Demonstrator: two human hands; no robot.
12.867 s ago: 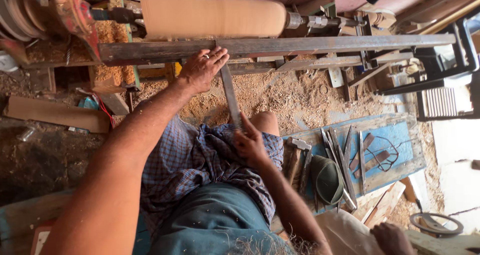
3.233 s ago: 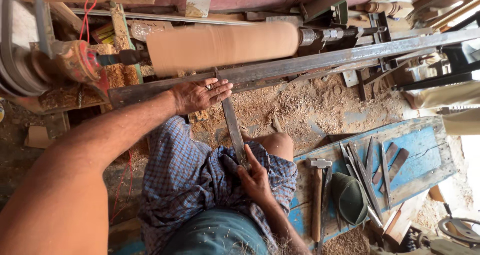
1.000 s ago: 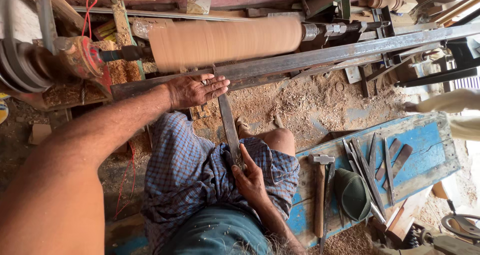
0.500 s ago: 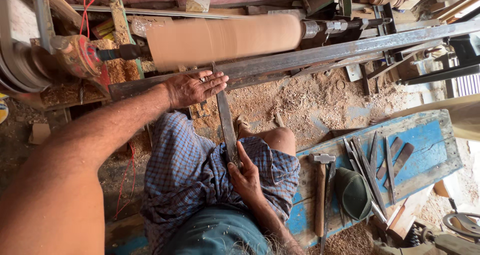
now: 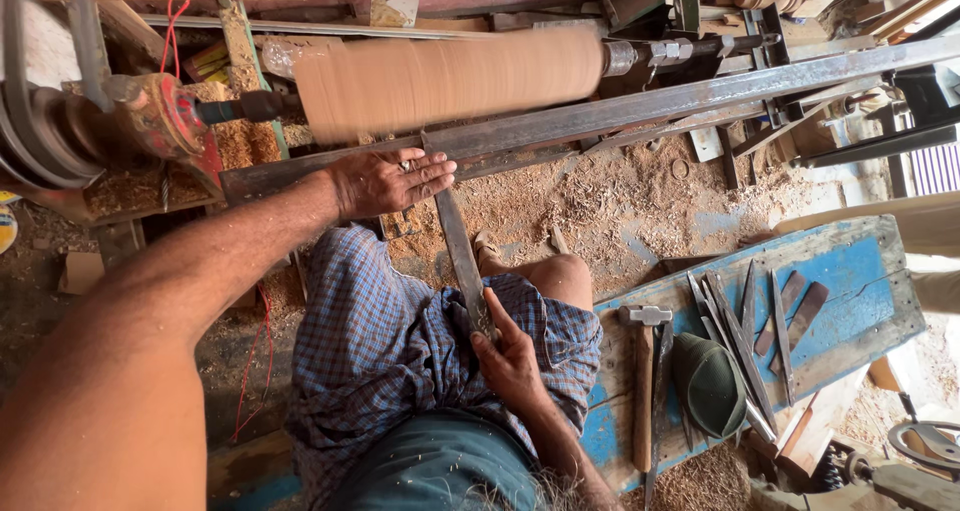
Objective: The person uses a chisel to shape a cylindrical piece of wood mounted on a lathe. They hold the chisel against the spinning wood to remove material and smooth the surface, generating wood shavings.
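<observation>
Landmark: long grey steel rail, scuffed, running just below the wooden cylinder.
Cylinder: pale, smooth, round, mounted lengthwise above the rail.
Chisel: long flat dull metal blade; tip crosses the rail toward the cylinder.
Left hand: lies flat on the rail, fingers spread, pressing the blade.
Right hand: below the rail, wrapped closed around the chisel's lower end.
Open room: sawdust-strewn floor under the rail.
Blue tray: worn wood, right of the chisel; holds spare blades, hammer, green cap.
</observation>
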